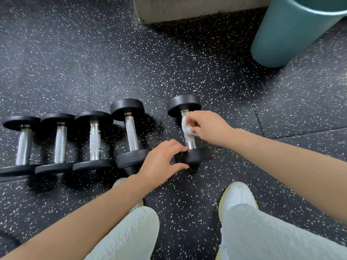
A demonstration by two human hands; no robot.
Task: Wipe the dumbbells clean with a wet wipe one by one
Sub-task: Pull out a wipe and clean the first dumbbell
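A right hand [208,126] pinches a crumpled white wet wipe [186,128] against the chrome handle of a black round-headed dumbbell [183,104] lying on the speckled black rubber floor [75,62]. The left hand [161,162] has its grip curled round that dumbbell's near head. Four similar dumbbells [94,139] lie side by side to the left, and a teal cylindrical bin [293,34] stands well apart at far right.
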